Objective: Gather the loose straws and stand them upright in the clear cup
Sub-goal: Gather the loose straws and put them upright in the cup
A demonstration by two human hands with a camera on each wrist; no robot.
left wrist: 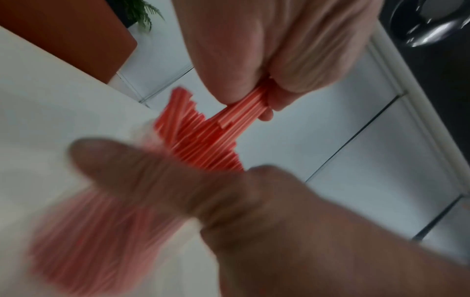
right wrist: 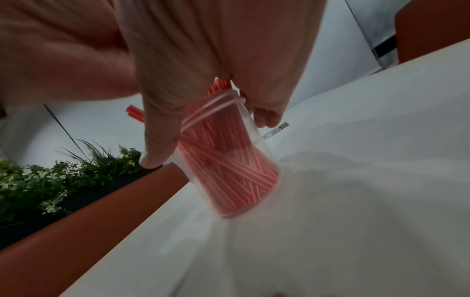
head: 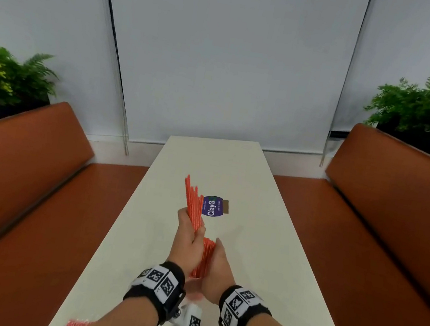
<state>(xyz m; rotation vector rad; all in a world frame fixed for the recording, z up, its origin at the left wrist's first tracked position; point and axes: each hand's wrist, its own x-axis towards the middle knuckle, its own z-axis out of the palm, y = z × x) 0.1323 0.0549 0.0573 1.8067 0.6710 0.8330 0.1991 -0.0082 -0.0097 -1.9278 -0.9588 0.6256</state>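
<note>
Red loose straws (head: 195, 210), thin ribbed plastic tubes, are being bunched in the left hand (head: 187, 238), its fingers curling round the bundle just above the clear cup (right wrist: 229, 160). Below that grip the right hand (head: 216, 270) is wrapping the smooth, tilted cup, probably steadying it so the ends slide in. Beyond, a purple label (head: 212, 207) is lying on the pale table (head: 268, 227).
</note>
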